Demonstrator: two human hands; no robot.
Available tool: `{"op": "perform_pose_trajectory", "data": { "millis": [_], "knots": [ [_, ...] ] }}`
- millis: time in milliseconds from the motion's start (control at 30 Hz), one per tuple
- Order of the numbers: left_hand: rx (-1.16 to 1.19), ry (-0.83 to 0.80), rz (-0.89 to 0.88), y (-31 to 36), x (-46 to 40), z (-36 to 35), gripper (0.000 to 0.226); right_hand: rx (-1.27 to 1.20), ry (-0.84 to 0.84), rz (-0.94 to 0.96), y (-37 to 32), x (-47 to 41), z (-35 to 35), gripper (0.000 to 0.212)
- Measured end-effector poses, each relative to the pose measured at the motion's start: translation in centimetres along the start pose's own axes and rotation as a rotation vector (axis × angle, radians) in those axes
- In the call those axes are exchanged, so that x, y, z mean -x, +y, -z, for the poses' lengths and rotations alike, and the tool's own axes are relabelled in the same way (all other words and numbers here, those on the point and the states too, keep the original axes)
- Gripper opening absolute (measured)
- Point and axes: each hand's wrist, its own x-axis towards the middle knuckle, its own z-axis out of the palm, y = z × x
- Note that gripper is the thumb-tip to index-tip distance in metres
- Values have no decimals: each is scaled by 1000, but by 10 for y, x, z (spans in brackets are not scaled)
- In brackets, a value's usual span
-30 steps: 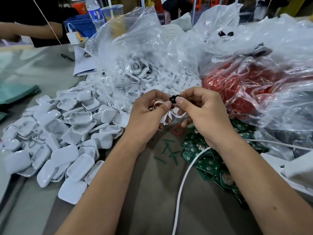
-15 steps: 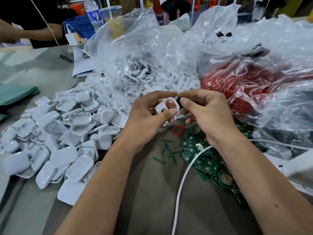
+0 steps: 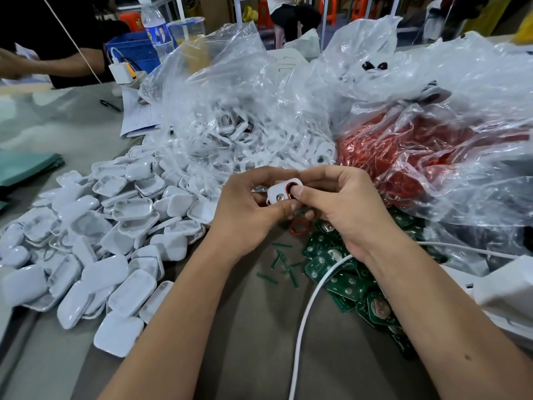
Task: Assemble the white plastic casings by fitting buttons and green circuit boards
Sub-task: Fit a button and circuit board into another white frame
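My left hand (image 3: 248, 215) grips a small white plastic casing (image 3: 278, 193) from the left and below, above the table's middle. The casing has a red ring in its round opening. My right hand (image 3: 343, 206) holds the casing's right end, and its thumb presses a dark button (image 3: 292, 188) into that ring. A loose red ring (image 3: 300, 226) lies on the table just under my hands. Green circuit boards (image 3: 346, 281) are heaped below my right wrist. A pile of white casing shells (image 3: 115, 226) covers the table on the left.
Clear bags hold white parts (image 3: 230, 125) and red parts (image 3: 398, 157) behind my hands. A white cable (image 3: 305, 319) runs across the boards. Small green strips (image 3: 281, 264) lie near the boards. Another person's arm (image 3: 57, 62), a blue basket (image 3: 135, 51) and a bottle (image 3: 154, 27) are at the far left.
The casing has turned so that its face with the red ring points up. My right thumb has moved the dark button onto the ring and now presses it there.
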Motion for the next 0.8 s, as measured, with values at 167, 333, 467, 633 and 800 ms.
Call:
{"op": "perform_pose_trajectory", "data": {
  "millis": [167, 333, 467, 633, 800],
  "knots": [
    [-46, 19, -25, 3, 1, -2, 40, 6, 19, 21, -1, 0, -1, 26],
    [-50, 60, -45, 3, 1, -3, 39, -21, 16, 45, -3, 2, -1, 26],
    [5, 43, -25, 3, 0, -3, 38, -30, 0, 47, -4, 2, 0, 26],
    [87, 19, -11, 1, -2, 0, 41, -79, -15, 6, -7, 1, 0, 17],
    [145, -15, -7, 1, -2, -1, 45, -211, -60, -40, -10, 1, 4, 15]
  ]
}}
